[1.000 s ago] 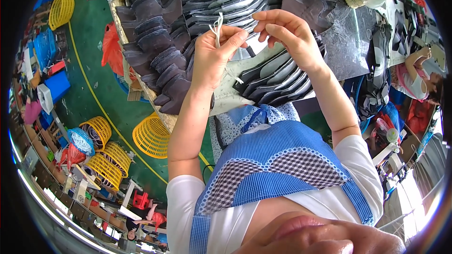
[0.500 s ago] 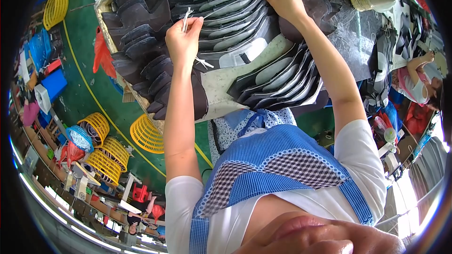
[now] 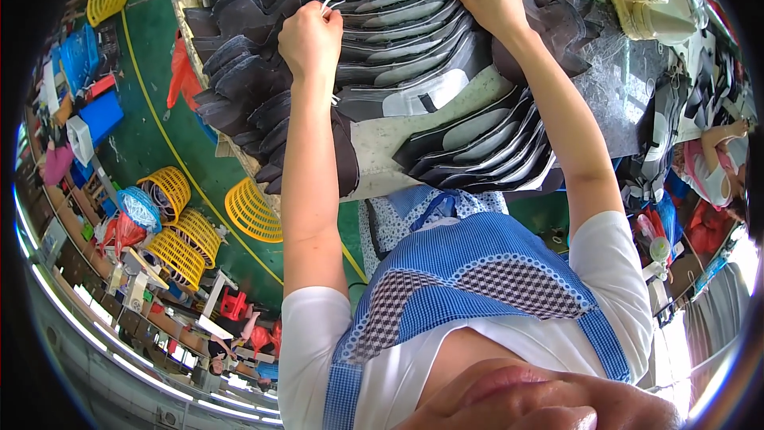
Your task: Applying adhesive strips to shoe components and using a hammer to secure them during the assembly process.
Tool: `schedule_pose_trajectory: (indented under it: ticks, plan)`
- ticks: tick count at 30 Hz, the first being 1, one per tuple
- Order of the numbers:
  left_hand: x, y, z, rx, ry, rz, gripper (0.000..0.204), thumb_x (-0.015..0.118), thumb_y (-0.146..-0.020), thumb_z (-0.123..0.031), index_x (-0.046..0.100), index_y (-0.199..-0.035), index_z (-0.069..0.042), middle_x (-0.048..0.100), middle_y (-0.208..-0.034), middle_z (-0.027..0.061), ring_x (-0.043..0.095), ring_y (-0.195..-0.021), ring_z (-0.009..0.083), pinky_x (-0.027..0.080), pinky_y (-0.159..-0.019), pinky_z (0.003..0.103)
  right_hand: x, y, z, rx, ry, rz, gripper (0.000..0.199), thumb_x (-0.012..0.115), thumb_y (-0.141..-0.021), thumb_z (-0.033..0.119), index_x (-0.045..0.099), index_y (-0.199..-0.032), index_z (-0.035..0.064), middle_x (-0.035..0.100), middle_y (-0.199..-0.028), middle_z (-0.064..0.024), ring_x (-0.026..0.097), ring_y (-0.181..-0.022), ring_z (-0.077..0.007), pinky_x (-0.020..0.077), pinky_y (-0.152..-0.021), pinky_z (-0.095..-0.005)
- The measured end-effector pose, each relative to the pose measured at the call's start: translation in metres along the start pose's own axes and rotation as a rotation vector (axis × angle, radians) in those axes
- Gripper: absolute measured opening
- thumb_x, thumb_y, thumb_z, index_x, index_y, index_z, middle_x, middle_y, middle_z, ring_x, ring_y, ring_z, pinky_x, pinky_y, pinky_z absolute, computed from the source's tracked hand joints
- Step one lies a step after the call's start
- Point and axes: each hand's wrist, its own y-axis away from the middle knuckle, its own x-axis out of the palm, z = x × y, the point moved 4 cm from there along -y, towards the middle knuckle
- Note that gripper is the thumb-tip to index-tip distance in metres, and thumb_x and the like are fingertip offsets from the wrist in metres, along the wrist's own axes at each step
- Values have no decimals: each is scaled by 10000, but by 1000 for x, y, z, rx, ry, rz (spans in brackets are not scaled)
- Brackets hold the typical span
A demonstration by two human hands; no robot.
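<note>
Has the left hand curled into a near fist around a small bunch of white strips, at the left edge of the long middle row of black panels with grey patches. Shows free strip ends above the fist, and another white end below by the wrist. Reaches with the right hand to the right edge of the middle row, thumb and fingertips drawn close together against the panels. Cannot tell from this angle whether gripping one panel or merely touching.

Looks, in judgement, partway along. Seems done with laying out: overlapped like shingles all down the middle row, with a pale patch fully exposed at its near end. Appears similarly ordered left of the middle row, in stacks of dark notched pieces, and on its near side, in a shorter row of black panels, with a strip of pale surface between. Looks less even right of the middle row, among loose dark pieces.

Seems left to do: using the strips, as yet not fixed round any visible panel. Cannot judge the middle row's far end, cut off by the view's top edge.
</note>
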Motion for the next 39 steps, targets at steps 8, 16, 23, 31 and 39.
schedule_pose_trajectory:
  ticks: [8, 16, 23, 31, 39]
  plan:
    - [-34, 15, -22, 38, 203, -74, 94, 694, -784, -170, 661, -791, -82, 666, -665, 128, 668, -630, 341, 520, -563, 407, -23, 11, 55, 71, -535, 59, 238, 689, -870, 234, 678, -1020, 49, 661, -779, -15, 571, -650, -79, 463, -586, -232]
    - [-43, 47, -45, 49, 630, 107, 118, 704, -789, -129, 652, -832, -32, 660, -667, 120, 670, -596, 237, 484, -541, 332, -5, 24, 104, 190, -936, 445, 228, 706, -882, 242, 701, -953, 25, 666, -779, 14, 535, -691, -15, 440, -599, -190]
    - [-34, 65, -42, 20, 645, 175, 99, 694, -762, -66, 625, -801, -6, 659, -672, 109, 663, -601, 206, 487, -561, 305, -1, 52, 106, 252, -1147, 475, 316, 702, -885, 211, 646, -1109, -5, 689, -893, -31, 610, -761, -46, 490, -658, -200]
    - [-26, 64, -36, -118, 1108, 364, 87, 720, -820, -35, 641, -837, -4, 618, -694, -15, 512, -589, 30, 416, -551, 179, -12, 49, 71, 288, -922, 412, 180, 670, -898, 156, 680, -941, -19, 662, -776, -23, 601, -683, -54, 503, -617, -218]
    - [-28, 55, -51, -39, 994, 330, 126, 724, -826, -70, 629, -802, 9, 618, -694, -1, 507, -590, 35, 426, -547, 200, -6, 42, 92, 233, -1011, 406, 381, 694, -891, 291, 650, -1139, 5, 670, -918, -7, 590, -790, -46, 497, -696, -211]
